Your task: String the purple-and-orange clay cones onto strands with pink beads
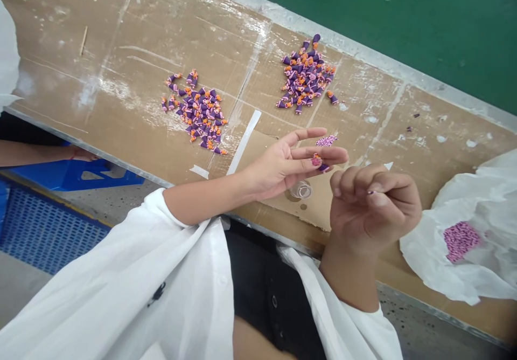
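Left hand (285,163): mid-frame, fingers clamped on a purple figure (323,167), seemingly unfinished
Right hand (374,209): right of centre, fingers pinching a tiny bit (370,192)
Left pile (202,115), upper pile (307,77): finished or not, cannot tell
Pink pieces (461,240): lower right, seemingly unused

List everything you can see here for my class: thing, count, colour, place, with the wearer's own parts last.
Worktable: one, brown-topped, across the middle
Green surface: one, green, top right
Piles of small figures: two, purple, pink and orange, left of centre and upper centre
Pink bits: two heaps, pink, beyond the left fingers and on the right-hand paper
White papers: two, white, left and right edges
Stick: one, pale, upper left
Jar: one, clear, between the hands
Blue plastic crate: at least one, blue, lower left
Co-worker's hand: one, bare, left
Shirt: one, white, bottom
Left hand: one, bare, centre, holding a figure
Right hand: one, bare, right of centre, curled
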### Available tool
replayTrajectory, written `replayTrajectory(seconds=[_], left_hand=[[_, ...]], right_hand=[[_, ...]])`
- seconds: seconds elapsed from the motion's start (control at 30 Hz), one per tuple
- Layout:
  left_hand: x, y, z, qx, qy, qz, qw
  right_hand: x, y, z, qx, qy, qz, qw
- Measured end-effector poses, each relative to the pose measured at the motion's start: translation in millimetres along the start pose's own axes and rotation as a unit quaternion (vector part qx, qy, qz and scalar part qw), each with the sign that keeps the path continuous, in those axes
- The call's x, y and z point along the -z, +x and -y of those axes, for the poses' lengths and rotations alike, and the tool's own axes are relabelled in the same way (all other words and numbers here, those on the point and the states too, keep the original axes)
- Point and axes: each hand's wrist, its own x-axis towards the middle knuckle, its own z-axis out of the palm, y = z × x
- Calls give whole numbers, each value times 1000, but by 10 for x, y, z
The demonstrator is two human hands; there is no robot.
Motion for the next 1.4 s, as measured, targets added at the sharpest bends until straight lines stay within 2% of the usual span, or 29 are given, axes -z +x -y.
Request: replayTrajectory(seconds=[0.2,0.37,0.5,0.63,0.8,0.97,1.2,1.4], left_hand=[[20,31,-47,-75,142,-34,986],[52,67,-76,-109,183,-11,977],[70,77,-64,-71,163,-3,984],[36,47,-74,-7,127,33,991],[-6,8,-88,44,99,54,993],[5,5,-59,47,112,56,991],[12,4,-42,45,139,58,988],[2,0,-46,40,122,71,989]], right_hand=[[78,11,8,-64,67,-1,996],[99,-5,1,-57,85,4,995],[97,-10,-24,-19,45,2,999],[79,-43,-28,37,-42,-14,998],[73,-108,-24,82,-160,13,984],[70,-145,-41,118,-197,25,973],[90,-166,-42,122,-215,34,968],[108,-156,-50,133,-220,40,965]])
